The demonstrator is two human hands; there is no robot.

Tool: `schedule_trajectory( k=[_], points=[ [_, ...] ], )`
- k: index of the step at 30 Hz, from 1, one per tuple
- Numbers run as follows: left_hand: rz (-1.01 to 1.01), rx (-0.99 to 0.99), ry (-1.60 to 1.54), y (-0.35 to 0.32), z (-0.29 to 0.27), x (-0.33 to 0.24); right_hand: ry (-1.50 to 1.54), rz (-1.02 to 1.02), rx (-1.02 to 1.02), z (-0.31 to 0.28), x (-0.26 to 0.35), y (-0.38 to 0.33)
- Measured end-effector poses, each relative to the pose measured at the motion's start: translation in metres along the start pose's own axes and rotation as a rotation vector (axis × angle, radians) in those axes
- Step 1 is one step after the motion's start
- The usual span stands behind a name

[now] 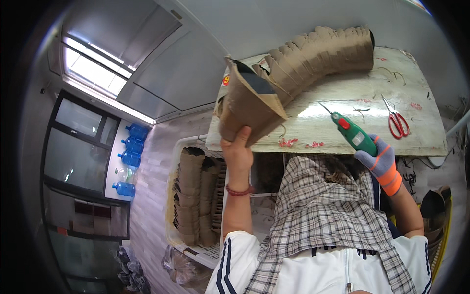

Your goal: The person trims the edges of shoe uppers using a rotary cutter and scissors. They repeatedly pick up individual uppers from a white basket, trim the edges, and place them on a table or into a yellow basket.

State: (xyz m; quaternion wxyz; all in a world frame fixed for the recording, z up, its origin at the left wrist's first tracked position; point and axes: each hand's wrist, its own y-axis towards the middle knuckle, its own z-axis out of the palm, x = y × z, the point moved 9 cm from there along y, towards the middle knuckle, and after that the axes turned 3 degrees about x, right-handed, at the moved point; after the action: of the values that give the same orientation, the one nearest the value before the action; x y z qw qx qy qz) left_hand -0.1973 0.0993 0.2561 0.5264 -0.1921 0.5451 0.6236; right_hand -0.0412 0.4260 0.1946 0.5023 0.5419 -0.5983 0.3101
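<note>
My left hand (pixel 237 149) grips the lower edge of a brown shoe upper (pixel 247 110) with a dark lining, raised over the table's left end. My right hand (pixel 383 164), in a grey and orange glove, is wrapped round a green handheld tool (pixel 353 133) with a red button. The tool's thin metal tip points up and left over the tabletop, apart from the upper. Behind the held piece, a long curved row of nested brown uppers (pixel 320 56) lies along the table's far side. Red-handled scissors (pixel 397 122) rest to the right of the tool.
Loose thread ends are scattered on the worn pale table (pixel 313 125). Below left, a white plastic basket (pixel 171 220) holds stacked brown uppers. A yellow crate (pixel 445 230) with more pieces stands at the right. Blue water jugs (pixel 131 158) line the left wall.
</note>
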Motion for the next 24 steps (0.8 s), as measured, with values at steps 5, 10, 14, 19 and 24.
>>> schedule_trajectory(
  k=[5, 10, 14, 19, 24],
  points=[
    [-0.186, 0.057, -0.446, -0.020, 0.063, 0.050, 0.028, -0.010, -0.014, 0.002, 0.012, 0.003],
    [-0.219, 0.041, -0.280, -0.030, 0.064, 0.076, -0.035, 0.055, -0.031, -0.011, 0.001, -0.008],
    [-0.048, 0.067, 0.045, -0.037, 0.081, 0.068, 0.054, 0.080, -0.027, -0.005, 0.010, -0.010],
    [-0.030, 0.149, 0.252, -0.047, 0.092, 0.073, 0.065, 0.078, -0.044, -0.003, 0.012, -0.008],
    [0.078, 0.248, 0.561, -0.056, 0.101, 0.079, 0.051, 0.112, -0.074, -0.006, 0.009, -0.003]
  ],
)
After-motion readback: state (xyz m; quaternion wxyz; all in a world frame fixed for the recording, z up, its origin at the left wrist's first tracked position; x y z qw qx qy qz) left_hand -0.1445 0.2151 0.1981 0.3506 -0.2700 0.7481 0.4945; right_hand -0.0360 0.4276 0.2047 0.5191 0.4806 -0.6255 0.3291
